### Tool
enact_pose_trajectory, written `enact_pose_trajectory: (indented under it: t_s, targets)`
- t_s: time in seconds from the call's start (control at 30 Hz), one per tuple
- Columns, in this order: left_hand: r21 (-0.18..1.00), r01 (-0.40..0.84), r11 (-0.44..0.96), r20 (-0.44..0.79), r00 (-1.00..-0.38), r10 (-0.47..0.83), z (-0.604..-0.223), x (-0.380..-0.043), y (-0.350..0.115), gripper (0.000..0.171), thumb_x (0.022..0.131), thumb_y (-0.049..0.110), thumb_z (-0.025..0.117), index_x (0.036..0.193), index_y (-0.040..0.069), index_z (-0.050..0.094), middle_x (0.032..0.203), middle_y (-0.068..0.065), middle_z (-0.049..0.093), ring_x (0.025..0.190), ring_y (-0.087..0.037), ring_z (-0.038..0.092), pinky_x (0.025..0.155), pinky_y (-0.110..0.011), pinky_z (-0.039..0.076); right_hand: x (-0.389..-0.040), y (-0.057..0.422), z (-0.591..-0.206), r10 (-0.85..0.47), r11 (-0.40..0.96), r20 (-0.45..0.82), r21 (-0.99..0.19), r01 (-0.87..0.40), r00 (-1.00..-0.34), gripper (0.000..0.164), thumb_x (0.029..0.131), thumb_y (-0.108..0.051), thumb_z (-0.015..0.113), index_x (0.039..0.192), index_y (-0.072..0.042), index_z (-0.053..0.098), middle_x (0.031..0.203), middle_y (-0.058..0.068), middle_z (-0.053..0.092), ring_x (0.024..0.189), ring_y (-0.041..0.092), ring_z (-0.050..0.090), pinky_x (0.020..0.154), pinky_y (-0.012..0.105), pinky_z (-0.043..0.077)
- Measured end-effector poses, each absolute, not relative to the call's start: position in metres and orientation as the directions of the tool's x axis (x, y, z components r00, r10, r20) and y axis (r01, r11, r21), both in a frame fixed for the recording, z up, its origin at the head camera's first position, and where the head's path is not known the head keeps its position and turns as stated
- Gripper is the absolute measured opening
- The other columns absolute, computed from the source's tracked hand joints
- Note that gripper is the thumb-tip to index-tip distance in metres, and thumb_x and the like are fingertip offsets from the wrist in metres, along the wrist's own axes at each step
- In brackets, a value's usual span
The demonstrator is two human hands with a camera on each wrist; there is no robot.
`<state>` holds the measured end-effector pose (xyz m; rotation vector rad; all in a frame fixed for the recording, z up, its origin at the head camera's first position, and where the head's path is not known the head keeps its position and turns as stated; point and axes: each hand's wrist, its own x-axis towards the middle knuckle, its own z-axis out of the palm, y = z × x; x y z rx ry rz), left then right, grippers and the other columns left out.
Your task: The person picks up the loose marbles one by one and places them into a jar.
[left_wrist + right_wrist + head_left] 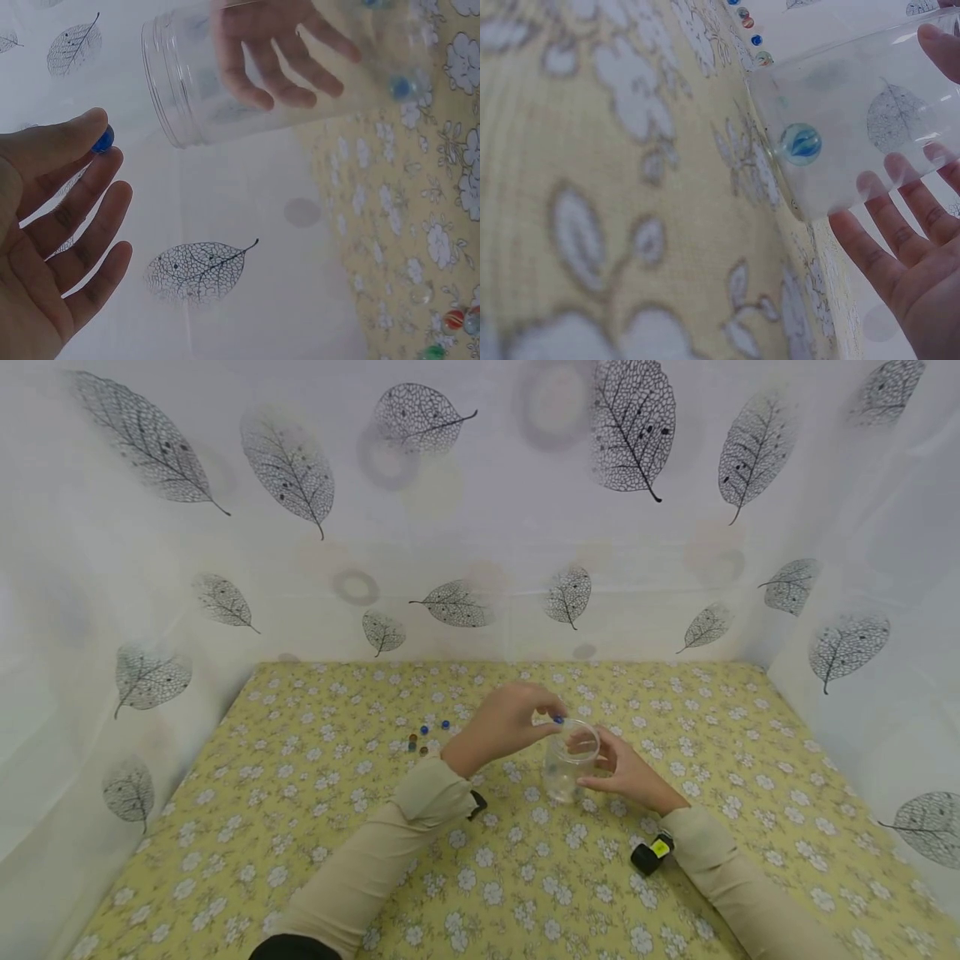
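Observation:
A blue marble is pinched between the thumb and forefinger of my left hand, just above the mouth of a clear jar. The other left fingers are spread and loosely bent. My right hand grips the jar from its right side, thumb in front and fingers behind. Upright on the cloth, the jar has no lid on it. Near its bottom lies a clear marble with a blue swirl. The left wrist view also shows a blue marble through the jar's wall.
Several loose marbles lie on the yellow floral cloth, left of the left hand. Leaf-printed white curtains enclose the table at the back and sides. A black wrist device sits below the right wrist.

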<state>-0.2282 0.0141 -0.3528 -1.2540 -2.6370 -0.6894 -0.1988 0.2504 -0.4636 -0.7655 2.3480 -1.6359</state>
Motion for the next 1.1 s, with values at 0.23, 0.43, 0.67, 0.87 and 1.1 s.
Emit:
enact_pose_trajectory:
  t_s: [0.23, 0.43, 0.67, 0.87, 1.1]
  targets:
    - [0.322, 0.769, 0.552, 0.311, -0.637, 0.706, -0.3515, -0.2281, 0.0183, 0.016, 0.086, 0.024, 0.069, 0.1, 0.016, 0.071, 0.096, 0.005, 0.07, 0.087, -0.009, 0.063, 0.078, -0.02, 0.051, -0.199, 0.2503, -0.4632, -0.507, 0.252, 0.141, -0.919, -0.303, -0.85, 0.062, 0.086, -0.006, 0.067, 0.139, -0.001, 0.035, 0.136, 0.022, 0.043, 0.117, 0.005, 0.052, 0.094, 0.019, 0.046]
    - [0.305, 0.775, 0.554, 0.301, -0.63, 0.716, -0.3534, -0.2291, 0.0214, 0.017, 0.086, 0.024, 0.069, 0.1, 0.015, 0.071, 0.097, 0.004, 0.07, 0.089, -0.011, 0.064, 0.079, -0.022, 0.051, -0.199, 0.2506, -0.4631, -0.507, 0.248, 0.133, -0.924, -0.292, -0.851, 0.063, 0.086, -0.006, 0.066, 0.14, -0.004, 0.035, 0.136, 0.022, 0.043, 0.117, 0.002, 0.052, 0.094, 0.017, 0.045]
    - [0.3, 0.777, 0.553, 0.3, -0.628, 0.718, -0.3533, -0.2282, 0.0226, 0.017, 0.086, 0.025, 0.069, 0.1, 0.015, 0.071, 0.096, 0.004, 0.07, 0.088, -0.012, 0.065, 0.079, -0.022, 0.051, -0.1986, 0.2505, -0.463, -0.507, 0.249, 0.133, -0.923, -0.292, -0.852, 0.062, 0.086, -0.006, 0.066, 0.14, -0.004, 0.035, 0.136, 0.022, 0.044, 0.118, 0.001, 0.052, 0.094, 0.018, 0.046]
    - [0.295, 0.777, 0.556, 0.299, -0.628, 0.718, -0.3524, -0.2274, 0.0234, 0.016, 0.086, 0.026, 0.069, 0.1, 0.018, 0.071, 0.096, 0.005, 0.07, 0.088, -0.011, 0.065, 0.078, -0.021, 0.051, -0.1984, 0.251, -0.463, -0.504, 0.266, 0.129, -0.918, -0.295, -0.854, 0.064, 0.086, -0.008, 0.067, 0.14, -0.004, 0.033, 0.134, 0.022, 0.045, 0.117, -0.001, 0.052, 0.098, 0.032, 0.048]
    - [0.29, 0.779, 0.556, 0.307, -0.626, 0.717, -0.3532, -0.2275, 0.0233, 0.017, 0.086, 0.026, 0.069, 0.1, 0.017, 0.071, 0.095, 0.004, 0.07, 0.087, -0.01, 0.065, 0.077, -0.021, 0.051, -0.1984, 0.2514, -0.4631, -0.502, 0.272, 0.137, -0.912, -0.306, -0.854, 0.063, 0.085, -0.007, 0.067, 0.14, -0.004, 0.035, 0.134, 0.022, 0.045, 0.119, 0.009, 0.052, 0.096, 0.029, 0.048]
